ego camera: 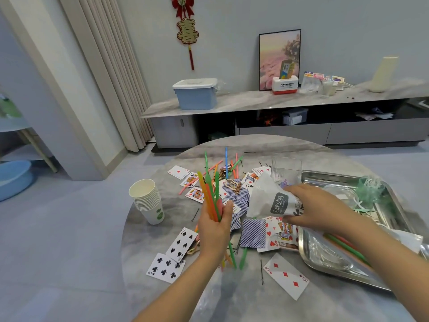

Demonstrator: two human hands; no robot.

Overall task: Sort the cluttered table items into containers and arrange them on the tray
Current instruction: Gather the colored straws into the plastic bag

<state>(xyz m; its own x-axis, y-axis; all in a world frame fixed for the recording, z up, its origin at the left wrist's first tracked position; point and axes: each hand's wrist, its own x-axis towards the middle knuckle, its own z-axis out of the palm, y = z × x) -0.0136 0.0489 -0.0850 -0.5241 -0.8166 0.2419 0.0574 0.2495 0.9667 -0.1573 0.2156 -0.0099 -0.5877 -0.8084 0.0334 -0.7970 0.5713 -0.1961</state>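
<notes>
My left hand grips a bundle of coloured straws, green, orange and yellow, standing nearly upright over the round marble table. My right hand holds a white plastic bag with a grey label, its mouth turned left toward the straws. More straws lie scattered at the table's far side. Playing cards are strewn face up and face down across the middle. A steel tray sits at the right with straws and a green stringy bundle in it.
A stack of paper cups stands at the left edge of the table. A clear plastic container stands behind the bag. Hairpins and rubber bands lie among the cards. A low cabinet with a blue box lines the far wall.
</notes>
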